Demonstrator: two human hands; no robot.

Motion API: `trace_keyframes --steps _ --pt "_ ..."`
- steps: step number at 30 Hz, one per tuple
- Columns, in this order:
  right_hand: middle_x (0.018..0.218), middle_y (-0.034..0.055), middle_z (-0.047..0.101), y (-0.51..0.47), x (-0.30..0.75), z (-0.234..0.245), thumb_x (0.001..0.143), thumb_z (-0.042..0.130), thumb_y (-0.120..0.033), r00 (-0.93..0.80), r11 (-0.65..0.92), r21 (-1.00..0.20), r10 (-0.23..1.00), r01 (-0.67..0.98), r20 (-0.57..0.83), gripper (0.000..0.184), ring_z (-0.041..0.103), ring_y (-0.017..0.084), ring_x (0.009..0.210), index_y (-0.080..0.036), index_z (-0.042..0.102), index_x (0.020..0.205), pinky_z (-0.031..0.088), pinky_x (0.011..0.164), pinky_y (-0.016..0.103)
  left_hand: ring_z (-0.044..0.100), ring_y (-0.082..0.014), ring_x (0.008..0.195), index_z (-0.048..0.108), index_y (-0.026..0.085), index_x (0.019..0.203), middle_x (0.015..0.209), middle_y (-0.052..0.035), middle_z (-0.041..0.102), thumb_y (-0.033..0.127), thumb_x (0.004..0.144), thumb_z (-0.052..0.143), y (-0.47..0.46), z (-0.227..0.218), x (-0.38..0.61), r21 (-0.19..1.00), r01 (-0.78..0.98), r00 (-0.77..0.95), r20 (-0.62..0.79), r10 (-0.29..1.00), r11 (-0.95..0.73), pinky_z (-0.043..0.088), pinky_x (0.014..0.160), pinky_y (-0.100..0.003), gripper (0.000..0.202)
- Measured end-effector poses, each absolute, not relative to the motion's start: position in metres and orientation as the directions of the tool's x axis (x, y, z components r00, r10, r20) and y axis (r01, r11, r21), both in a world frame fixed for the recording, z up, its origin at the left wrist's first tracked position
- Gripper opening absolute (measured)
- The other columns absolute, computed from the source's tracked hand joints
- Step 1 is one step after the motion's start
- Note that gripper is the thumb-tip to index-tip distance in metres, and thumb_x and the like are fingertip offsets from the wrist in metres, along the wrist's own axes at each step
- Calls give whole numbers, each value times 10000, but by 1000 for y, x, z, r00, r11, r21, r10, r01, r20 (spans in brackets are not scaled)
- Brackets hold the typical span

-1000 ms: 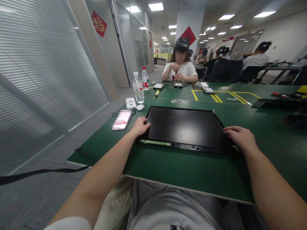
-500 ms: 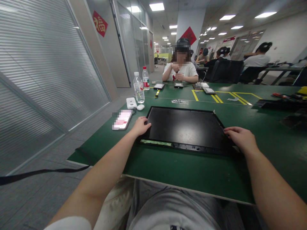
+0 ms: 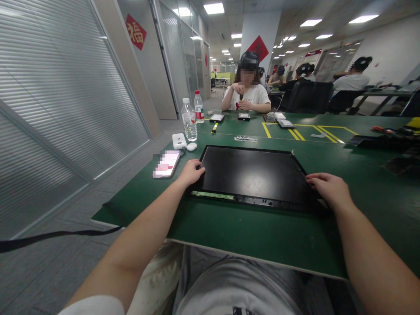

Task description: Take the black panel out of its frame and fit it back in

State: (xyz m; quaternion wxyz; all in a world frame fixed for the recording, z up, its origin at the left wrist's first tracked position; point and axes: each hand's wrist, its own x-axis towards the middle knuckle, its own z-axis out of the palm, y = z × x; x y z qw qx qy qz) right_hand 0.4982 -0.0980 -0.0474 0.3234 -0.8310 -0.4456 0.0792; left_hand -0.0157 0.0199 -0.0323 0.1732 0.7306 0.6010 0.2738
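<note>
A flat black display panel (image 3: 252,177) lies on the green table (image 3: 249,232) in front of me, with a strip of green circuit board showing along its near left edge. My left hand (image 3: 191,173) grips the panel's left edge, fingers curled over the rim. My right hand (image 3: 330,189) holds the panel's right edge near the front corner, fingers bent over the frame.
A phone (image 3: 166,163), a white charger box (image 3: 179,141), a white mouse-like item (image 3: 191,146) and two water bottles (image 3: 189,119) stand left of the panel. A person (image 3: 246,92) works at the far side with small devices. Tools and black parts (image 3: 387,138) lie at right.
</note>
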Motion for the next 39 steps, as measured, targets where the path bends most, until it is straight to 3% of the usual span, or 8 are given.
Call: trace_keyframes --steps 4,10,14,18,27,32,39 --pt "963 62 866 -101 489 -39 759 716 -367 657 -450 -675 751 585 68 250 780 268 908 -270 883 918 561 909 389 724 -382 1390 876 194 1068 1464 -163 792 280 912 733 20 -33 -16 563 795 144 188 972 -227 552 1250 -513 228" --pt "863 53 852 -101 490 -39 696 729 -378 655 -410 -700 748 585 109 229 762 263 811 -275 870 843 554 834 397 681 -396 1453 882 218 1057 1400 -148 810 298 917 713 18 -30 -14 546 804 149 201 968 -237 526 1288 -520 234" --pt "849 55 846 -101 490 -38 697 729 -389 647 -414 -693 756 591 101 244 754 262 819 -273 873 856 550 842 397 645 -384 1494 870 172 1043 1476 -188 751 298 957 654 16 -27 -12 486 839 190 165 968 -247 486 1331 -467 264" --pt "845 66 836 -102 486 -32 721 720 -384 653 -444 -653 751 614 103 231 746 273 868 -271 870 855 548 881 403 641 -382 1495 860 169 1068 1477 -189 737 319 958 670 16 -25 -13 439 853 235 160 959 -282 482 1339 -477 266" --pt "821 55 827 -101 490 -32 728 717 -397 638 -450 -630 764 633 95 219 756 291 873 -287 858 854 549 915 426 659 -383 1487 859 160 1183 1492 -186 732 341 957 694 14 -22 -16 439 842 273 158 949 -315 484 1336 -472 333" --pt "838 65 828 -102 488 -29 756 711 -398 633 -461 -622 771 633 72 225 763 290 889 -280 859 877 548 922 423 675 -384 1468 819 187 1379 1531 -169 737 380 956 734 11 -14 -24 473 805 312 175 934 -357 497 1318 -500 472" --pt "838 56 815 -101 490 -35 760 711 -380 623 -438 -627 776 644 98 160 773 316 888 -320 837 837 599 968 499 525 -446 1625 779 198 1482 1735 -201 567 627 833 894 7 -10 -34 460 751 477 117 871 -473 423 1365 -548 786"
